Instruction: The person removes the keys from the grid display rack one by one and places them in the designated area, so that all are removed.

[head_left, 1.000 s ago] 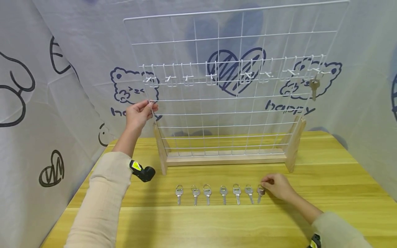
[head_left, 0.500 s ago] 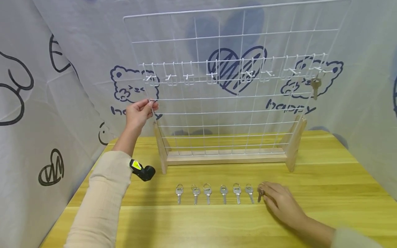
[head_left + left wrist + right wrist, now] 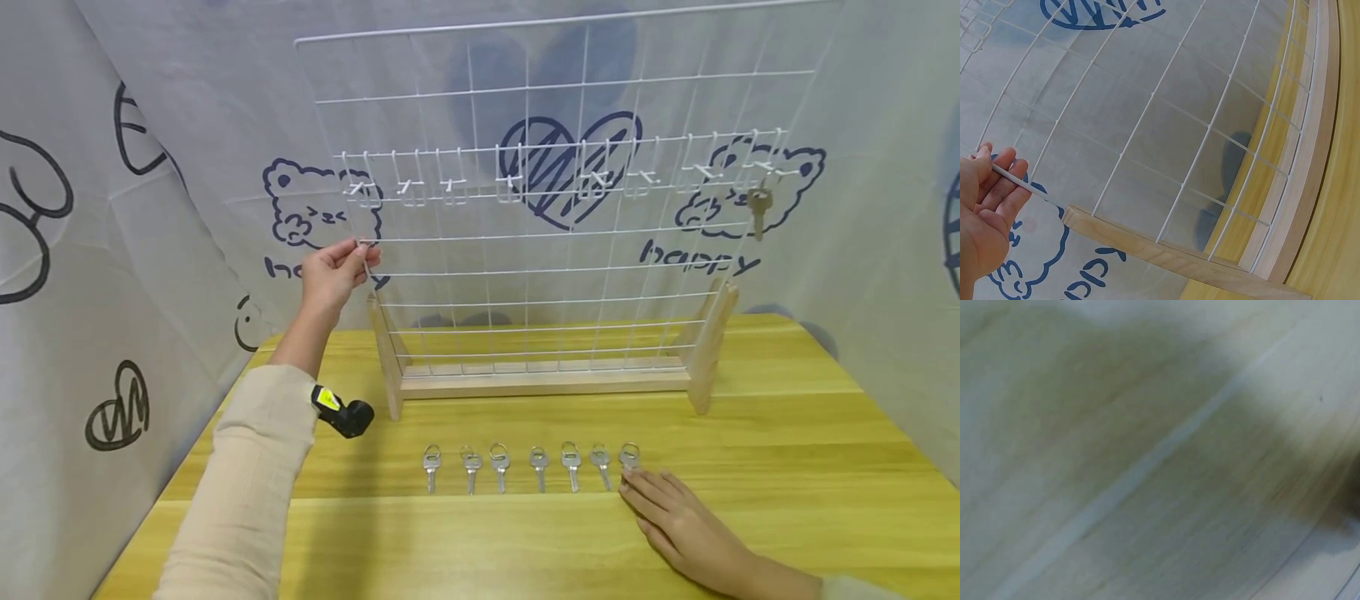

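Observation:
My left hand (image 3: 330,275) pinches the left edge wire of a white wire grid panel (image 3: 527,87); the left wrist view shows thumb and fingers (image 3: 1005,187) on that wire. Palm down on the table, my right hand (image 3: 686,525) lies with its fingers extended over the blade of the rightmost key (image 3: 630,455). That key's ring and head show past the fingertips; its blade is hidden. Other silver keys (image 3: 431,461) with rings lie in a row to its left. One key (image 3: 760,202) hangs from the hook at the panel's far right. The right wrist view shows mostly blurred wood.
Several white hooks (image 3: 510,185) line one wire across the panel. A wooden stand (image 3: 540,387) holds the panel upright on the yellow wood-grain table (image 3: 495,550). White cloth (image 3: 202,233) with dark drawings hangs behind and at the sides.
My right hand has gone from having its fingertips at the rightmost key's head to lying flat lower down, over its blade. The left hand stays on the panel's edge.

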`<state>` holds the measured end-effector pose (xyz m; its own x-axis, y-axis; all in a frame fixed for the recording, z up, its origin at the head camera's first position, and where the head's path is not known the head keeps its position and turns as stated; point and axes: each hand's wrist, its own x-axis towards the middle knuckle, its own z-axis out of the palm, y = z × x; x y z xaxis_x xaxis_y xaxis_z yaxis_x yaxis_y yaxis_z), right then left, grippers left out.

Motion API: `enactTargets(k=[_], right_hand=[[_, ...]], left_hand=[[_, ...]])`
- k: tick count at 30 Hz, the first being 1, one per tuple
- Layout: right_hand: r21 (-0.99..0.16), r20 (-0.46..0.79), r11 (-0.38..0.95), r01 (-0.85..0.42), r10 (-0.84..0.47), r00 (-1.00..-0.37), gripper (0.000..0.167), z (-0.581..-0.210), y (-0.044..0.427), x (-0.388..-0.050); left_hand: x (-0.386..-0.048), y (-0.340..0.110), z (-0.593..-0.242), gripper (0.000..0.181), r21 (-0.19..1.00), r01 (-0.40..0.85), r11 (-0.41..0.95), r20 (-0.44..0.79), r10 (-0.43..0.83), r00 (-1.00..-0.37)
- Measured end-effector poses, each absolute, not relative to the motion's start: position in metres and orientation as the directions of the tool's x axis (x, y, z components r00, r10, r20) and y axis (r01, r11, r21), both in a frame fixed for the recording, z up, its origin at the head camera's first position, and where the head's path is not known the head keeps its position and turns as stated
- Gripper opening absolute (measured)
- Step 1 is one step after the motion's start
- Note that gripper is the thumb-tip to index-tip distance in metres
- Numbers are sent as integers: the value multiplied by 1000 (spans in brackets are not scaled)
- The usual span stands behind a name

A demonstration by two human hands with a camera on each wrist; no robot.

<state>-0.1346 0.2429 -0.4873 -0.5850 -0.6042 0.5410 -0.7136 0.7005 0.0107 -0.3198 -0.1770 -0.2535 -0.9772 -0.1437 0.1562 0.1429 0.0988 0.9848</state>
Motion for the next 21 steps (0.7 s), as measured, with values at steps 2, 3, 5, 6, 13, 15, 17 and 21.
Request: enactTargets(k=[2,3,5,6,13,15,17,21], right_hand=[[4,534,702,-712,-603,-592,38,-488,243,-135],[6,531,702,-712,-606,-592,38,-489,244,-135],[14,524,701,-713,-613,-592,39,-490,245,-135],[20,520,700,-714,-617,-591,39,-490,245,-135],[8,502,715,-699,-608,-615,42,-485,245,-134],[3,504,718,-696,-602,-619,44,-484,244,-133],[5,502,716,-698,-606,-617,44,-484,244,-134],[7,496,707,-707,-616,-612,42,-483,244,-133]], left_hand=[[-319,-177,-253,36,983,145,111,160,-141,-977],[-319,-177,-253,36,982,146,118,162,-140,-977],[-319,-177,-253,36,982,143,121,160,-138,-977],[-318,-177,-253,37,982,142,125,159,-138,-978],[-318,-177,-253,37,979,145,145,165,-136,-977],[-318,-177,-253,36,977,146,153,167,-137,-976],[-318,-177,-253,37,978,146,151,167,-136,-977],[-318,-177,-252,37,977,149,149,169,-134,-976]])
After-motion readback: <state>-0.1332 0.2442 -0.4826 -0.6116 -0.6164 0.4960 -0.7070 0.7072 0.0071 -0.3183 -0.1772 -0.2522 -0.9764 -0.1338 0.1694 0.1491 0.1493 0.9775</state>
